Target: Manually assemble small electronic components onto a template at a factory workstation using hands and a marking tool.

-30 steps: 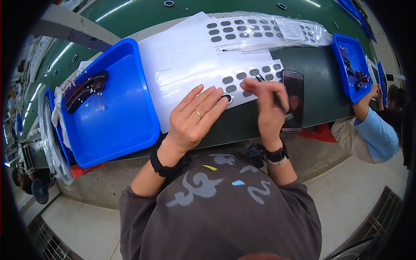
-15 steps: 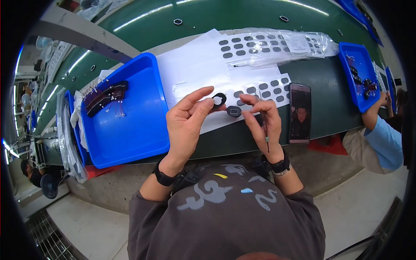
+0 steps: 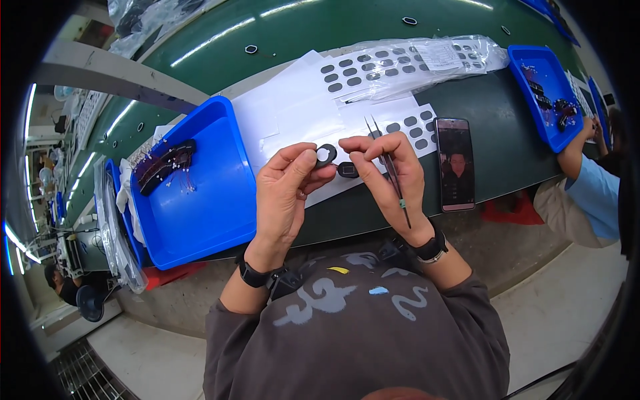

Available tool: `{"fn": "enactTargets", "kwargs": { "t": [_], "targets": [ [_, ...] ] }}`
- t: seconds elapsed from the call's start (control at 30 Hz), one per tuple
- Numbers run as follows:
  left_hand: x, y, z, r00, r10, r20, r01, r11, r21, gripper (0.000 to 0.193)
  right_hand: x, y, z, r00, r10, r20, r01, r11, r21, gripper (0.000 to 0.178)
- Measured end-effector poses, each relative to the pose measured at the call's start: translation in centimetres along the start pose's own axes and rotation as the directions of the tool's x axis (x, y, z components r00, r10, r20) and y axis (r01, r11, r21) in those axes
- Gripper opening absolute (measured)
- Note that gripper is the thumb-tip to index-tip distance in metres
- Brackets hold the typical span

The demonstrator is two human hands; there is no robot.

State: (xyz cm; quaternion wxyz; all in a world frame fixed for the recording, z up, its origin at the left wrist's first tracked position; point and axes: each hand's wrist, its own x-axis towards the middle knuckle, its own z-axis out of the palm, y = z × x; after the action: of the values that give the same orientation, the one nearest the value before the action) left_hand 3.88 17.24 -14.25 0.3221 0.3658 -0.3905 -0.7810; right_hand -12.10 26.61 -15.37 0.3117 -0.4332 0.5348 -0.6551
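My left hand [image 3: 283,187] pinches a small black oval ring-like part [image 3: 326,155] with a pale middle between thumb and forefinger. Just right of it hangs a second small dark part [image 3: 347,170] with a square outline on its face; whether a finger holds it or it is joined to the first I cannot tell. My right hand [image 3: 397,175] is closed, with slim metal tweezers [image 3: 393,175] lying across its fingers, tips pointing away from me. Its thumb and forefinger come close to the dark part. Under both hands lie white sheets [image 3: 293,120] with dark oval stickers [image 3: 420,131].
At left stands a blue tray [image 3: 200,227] with a bundle of dark wired parts [image 3: 163,163]. A phone [image 3: 456,167] lies right of my hands. Behind is a plastic-wrapped stack of sticker sheets [image 3: 400,67]. Far right, a co-worker's arm [image 3: 573,157] reaches beside another blue tray [image 3: 517,63].
The tweezers in my right hand have swung so their tips now show above the fingers. My right thumb and forefinger have drawn nearer the left hand's parts. The whole view has shifted slightly.
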Motion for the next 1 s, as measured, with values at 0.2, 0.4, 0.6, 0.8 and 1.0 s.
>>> {"fn": "enactTargets", "kwargs": {
  "t": [0.2, 0.4, 0.6, 0.8, 1.0],
  "targets": [
    [-0.1, 0.4, -0.3, 0.997, -0.064, 0.048, 0.066, 0.997, -0.042, 0.022, 0.6, 0.3, -0.7, 0.979, -0.157, 0.132, 0.164, 0.986, -0.043, 0.018],
    [-0.8, 1.2, -0.3, 0.978, -0.149, 0.148, 0.147, 0.989, 0.02, 0.022, 0.2, 1.1, -1.6, 0.929, -0.234, 0.287, 0.263, 0.963, -0.063, 0.018],
    [-2.3, 1.5, 0.5, 0.983, 0.13, 0.131, -0.167, 0.93, 0.328, 0.022, -0.3, -0.1, -0.3, 0.98, -0.066, 0.186, 0.06, 0.998, 0.037, 0.017],
    [-1.8, 1.6, 0.4, 0.982, 0.145, 0.124, -0.179, 0.924, 0.338, 0.018, 0.4, -1.1, -0.4, 0.965, 0.21, 0.16, -0.238, 0.954, 0.184, 0.013],
    [-2.6, 2.2, 1.3, 0.962, 0.236, 0.139, -0.27, 0.739, 0.618, 0.013, 0.8, -1.5, -1.0, 0.932, 0.309, 0.188, -0.345, 0.917, 0.2, 0.014]
  ]
}}
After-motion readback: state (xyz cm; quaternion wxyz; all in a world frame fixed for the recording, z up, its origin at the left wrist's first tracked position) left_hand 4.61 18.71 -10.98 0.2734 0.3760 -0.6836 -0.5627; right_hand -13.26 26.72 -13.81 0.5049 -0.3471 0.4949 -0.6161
